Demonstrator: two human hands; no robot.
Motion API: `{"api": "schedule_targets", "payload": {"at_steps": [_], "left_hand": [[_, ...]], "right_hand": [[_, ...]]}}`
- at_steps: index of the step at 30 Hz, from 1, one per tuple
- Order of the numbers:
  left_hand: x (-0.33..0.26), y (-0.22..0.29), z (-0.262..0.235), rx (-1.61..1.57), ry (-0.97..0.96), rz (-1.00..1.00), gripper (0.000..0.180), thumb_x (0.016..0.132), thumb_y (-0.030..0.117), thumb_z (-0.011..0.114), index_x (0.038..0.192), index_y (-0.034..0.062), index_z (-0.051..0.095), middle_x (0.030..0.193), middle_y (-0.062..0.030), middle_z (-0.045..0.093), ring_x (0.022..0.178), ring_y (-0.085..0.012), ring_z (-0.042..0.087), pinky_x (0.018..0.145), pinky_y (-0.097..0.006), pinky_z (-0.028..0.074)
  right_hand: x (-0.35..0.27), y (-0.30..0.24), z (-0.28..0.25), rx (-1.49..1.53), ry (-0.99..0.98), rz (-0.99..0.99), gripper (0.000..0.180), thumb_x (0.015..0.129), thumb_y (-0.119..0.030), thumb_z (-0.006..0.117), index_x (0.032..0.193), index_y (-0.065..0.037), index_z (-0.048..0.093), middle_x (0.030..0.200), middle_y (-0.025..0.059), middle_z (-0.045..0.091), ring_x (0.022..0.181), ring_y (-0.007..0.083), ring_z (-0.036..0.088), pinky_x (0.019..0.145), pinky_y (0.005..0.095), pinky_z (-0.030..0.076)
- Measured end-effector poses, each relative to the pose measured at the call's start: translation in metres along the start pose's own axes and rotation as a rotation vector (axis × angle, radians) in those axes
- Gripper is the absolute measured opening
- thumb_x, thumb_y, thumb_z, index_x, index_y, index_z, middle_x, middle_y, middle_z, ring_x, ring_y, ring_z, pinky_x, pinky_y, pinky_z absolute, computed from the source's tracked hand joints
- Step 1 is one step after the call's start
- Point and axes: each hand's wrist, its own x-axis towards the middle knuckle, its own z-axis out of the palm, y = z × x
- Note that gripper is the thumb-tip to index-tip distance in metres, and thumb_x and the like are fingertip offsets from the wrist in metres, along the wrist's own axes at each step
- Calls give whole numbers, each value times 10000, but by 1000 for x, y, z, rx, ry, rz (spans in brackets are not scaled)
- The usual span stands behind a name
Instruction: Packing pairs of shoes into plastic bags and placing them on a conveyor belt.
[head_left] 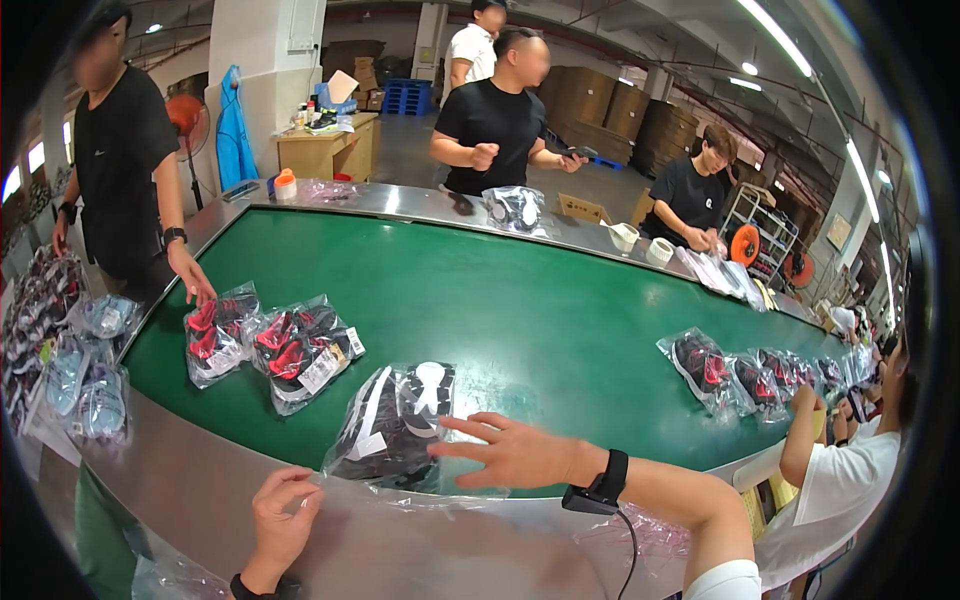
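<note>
A clear plastic bag (345,462) holding a pair of black-and-white sneakers (378,420) lies right in front of me, across the belt's near edge. My right hand (500,452) is open, its fingers spread over the right side of this bag. At the bag's near left corner, my left hand (284,515) has its fingers and thumb bent together in a pinch at the plastic edge. Just beyond, to the left, lie two more bagged pairs of black-and-red sneakers (300,350) (215,335); a co-worker's hand (193,275) reaches to the farther one.
The green conveyor belt (480,290) has a metal rim (200,470). More bagged shoes (700,368) lie at right, beside a co-worker in white (840,490). Piled bagged shoes (85,370) stand at far left. Tape rolls (625,236) and several people are across the belt.
</note>
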Motion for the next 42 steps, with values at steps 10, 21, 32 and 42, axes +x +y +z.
{"api": "schedule_targets", "payload": {"at_steps": [10, 21, 32, 42], "left_hand": [[34, -22, 22, -766, 222, -303, 149, 964, 120, 498, 845, 42, 543, 845, -18, 574, 814, -140, 604, 759, -277, 486], [111, -143, 52, 443, -331, -400, 274, 758, 212, 700, 932, 34, 583, 644, -172, 626, 600, -302, 620, 588, -402, 480], [78, -59, 64, 217, -310, 247, 326, 909, 209, 556, 1141, -18, 588, 1108, -183, 625, 1073, -308, 592, 914, -368, 446], [54, 26, 73, 561, -445, 446, 745, 678, 328, 771, 1273, 3, 462, 1319, -216, 443, 1234, -409, 402, 1021, -473, 326]], "right_hand": [[26, 8, 33, 347, 469, 305, 182, 893, -193, 622, 805, -49, 556, 685, 81, 583, 617, 222, 636, 617, 354, 515], [26, 38, 110, 1418, 382, 1367, 366, 879, -377, 606, 770, -31, 555, 633, 57, 582, 546, 183, 608, 531, 321, 518], [62, 4, 100, 238, 199, 465, 453, 967, -321, 434, 1319, -36, 420, 1380, 177, 410, 1276, 377, 381, 1037, 569, 272], [-91, 67, 63, 173, -248, 1090, 518, 964, -463, 357, 1348, -121, 416, 1357, 139, 456, 1283, 297, 398, 1019, 593, 289]]}}
